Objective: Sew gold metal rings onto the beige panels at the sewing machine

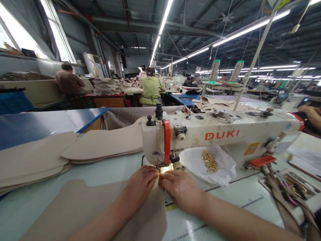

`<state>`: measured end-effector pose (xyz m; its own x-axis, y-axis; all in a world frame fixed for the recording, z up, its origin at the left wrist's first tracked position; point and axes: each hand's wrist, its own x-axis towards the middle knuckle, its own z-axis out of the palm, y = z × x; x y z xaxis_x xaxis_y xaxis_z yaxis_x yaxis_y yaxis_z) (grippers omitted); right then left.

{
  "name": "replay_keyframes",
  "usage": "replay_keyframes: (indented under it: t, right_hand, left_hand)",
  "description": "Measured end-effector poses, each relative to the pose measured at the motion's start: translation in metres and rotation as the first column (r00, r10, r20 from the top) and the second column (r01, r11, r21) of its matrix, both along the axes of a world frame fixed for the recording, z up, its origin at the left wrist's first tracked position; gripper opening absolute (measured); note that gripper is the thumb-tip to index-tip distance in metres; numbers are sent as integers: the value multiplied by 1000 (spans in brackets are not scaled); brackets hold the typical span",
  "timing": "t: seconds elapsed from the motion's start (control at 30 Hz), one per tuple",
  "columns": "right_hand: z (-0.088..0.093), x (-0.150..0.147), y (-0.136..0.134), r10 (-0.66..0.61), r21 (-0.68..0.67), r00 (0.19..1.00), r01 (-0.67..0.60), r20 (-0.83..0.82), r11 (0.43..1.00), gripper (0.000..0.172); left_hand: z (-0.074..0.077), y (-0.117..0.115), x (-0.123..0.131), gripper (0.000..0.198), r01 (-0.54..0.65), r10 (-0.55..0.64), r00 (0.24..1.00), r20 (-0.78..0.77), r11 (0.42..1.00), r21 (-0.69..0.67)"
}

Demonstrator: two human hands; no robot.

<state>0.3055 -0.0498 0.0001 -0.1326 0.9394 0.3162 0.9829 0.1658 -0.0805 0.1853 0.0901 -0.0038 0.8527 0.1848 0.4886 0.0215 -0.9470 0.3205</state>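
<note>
A large beige panel [105,201], like leather or stiff fabric, lies on the pale table with its right edge under the needle area of a white sewing machine [190,130]. On that edge, just in front of the presser foot, my left hand [142,182] is closed with its fingers bent and pressed together. My right hand [183,189] meets it from the other side, thumb and fingers pinched beside the lit needle spot. Whatever sits between the right fingertips is hidden. The needle itself is mostly covered by the hands.
Stacked beige panels [105,140] lie behind on the left. Under the machine arm, a white bag [185,157] holds gold metal hardware [209,161]. A tool tray [298,182] and brown straps [278,194] are at right. Thread cones [235,72] stand behind; other people work farther back.
</note>
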Motion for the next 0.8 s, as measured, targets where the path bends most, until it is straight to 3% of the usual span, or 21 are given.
replay_keyframes:
  t: [0.47,0.7,0.8]
  right_hand:
    - [2,-2,0,-5,-5,999,5,40,1000,12]
    - [-4,-5,-7,-13,110,999,10,34,994,11]
    - [-4,-7,-10,32,119,999,-38,44,992,11]
  left_hand:
    - [-2,-3,-2,22,-6,5,1000,16,996,92]
    - [-2,-9,-18,29,-37,44,998,-54,991,127]
    - [-6,-10,-22,32,10,11,994,-113,984,178]
